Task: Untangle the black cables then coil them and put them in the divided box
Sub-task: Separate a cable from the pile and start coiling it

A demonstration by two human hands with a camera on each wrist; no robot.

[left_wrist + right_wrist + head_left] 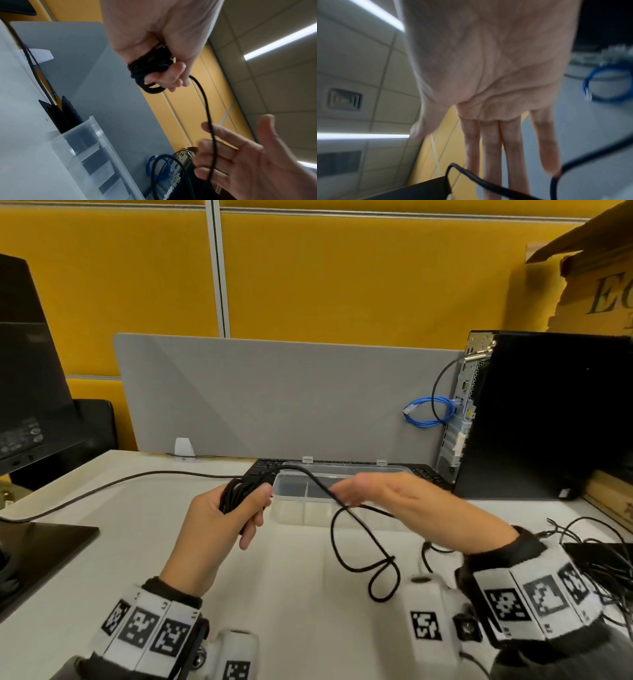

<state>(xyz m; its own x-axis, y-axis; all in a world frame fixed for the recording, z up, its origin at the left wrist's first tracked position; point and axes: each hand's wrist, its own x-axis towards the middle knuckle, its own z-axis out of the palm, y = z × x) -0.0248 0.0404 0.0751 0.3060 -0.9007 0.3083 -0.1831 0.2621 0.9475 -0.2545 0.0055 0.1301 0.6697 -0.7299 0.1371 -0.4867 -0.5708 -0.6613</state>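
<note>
My left hand (239, 508) grips a bundle of coiled black cable (236, 491), also seen wound in the fist in the left wrist view (150, 67). The free end of that cable (359, 546) runs right, over the straight fingers of my right hand (346, 494), then hangs in a loop above the table. In the right wrist view the right hand's fingers (491, 148) are straight, with the cable crossing them near the tips. The clear divided box (291, 508) stands open just behind both hands. A tangle of thin black cables (603, 559) lies at the right.
A black keyboard (260, 467) lies behind the box, against a grey screen (274, 392). A black computer tower (548, 412) with a blue cable (428, 410) stands at the right, a monitor (30, 371) at the left. Another black cable (102, 487) crosses the white table (291, 611).
</note>
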